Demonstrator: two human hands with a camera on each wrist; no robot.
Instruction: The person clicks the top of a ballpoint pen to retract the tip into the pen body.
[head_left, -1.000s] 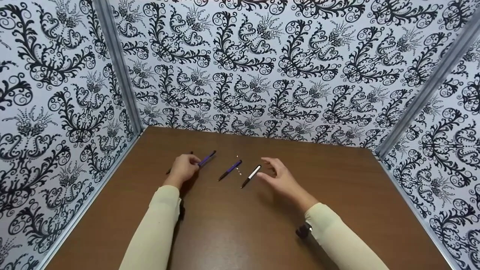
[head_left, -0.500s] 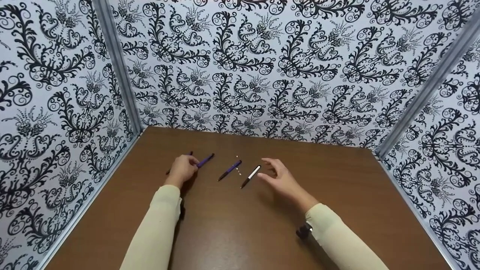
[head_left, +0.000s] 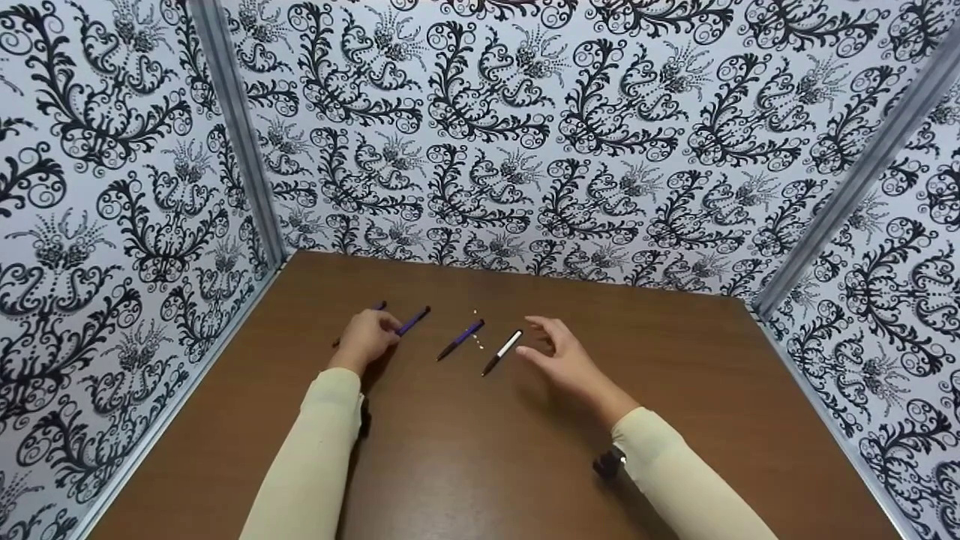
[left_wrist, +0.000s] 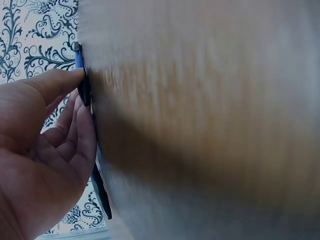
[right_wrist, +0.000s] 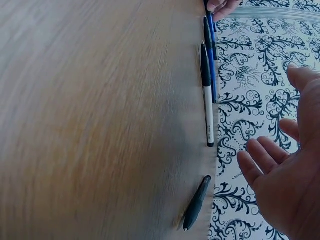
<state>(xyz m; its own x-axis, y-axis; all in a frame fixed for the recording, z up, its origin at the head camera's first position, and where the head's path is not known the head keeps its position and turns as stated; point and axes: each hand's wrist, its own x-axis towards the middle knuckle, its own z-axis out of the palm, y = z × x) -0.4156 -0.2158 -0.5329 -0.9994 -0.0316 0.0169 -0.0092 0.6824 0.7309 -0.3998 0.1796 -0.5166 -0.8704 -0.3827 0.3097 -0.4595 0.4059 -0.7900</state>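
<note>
Currently | left hand (head_left: 365, 336) pinches purple pen (head_left: 412, 322) — well inside table edge (head_left: 585, 286)

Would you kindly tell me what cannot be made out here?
Head view: leftmost pen, its middle behind the left hand.
Head view: white specks, too small to identify.
Right wrist view: print on the white pen, too small to read.
Right wrist view: left hand, partly cut off by top edge.

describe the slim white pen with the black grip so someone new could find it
On the brown wood-grain table, find the person's bare right hand. Just left of that hand in the head view lies a slim pen with a white barrel and black grip. Its white barrel sets it apart from the neighbouring slim purple pen with a black grip.
</note>
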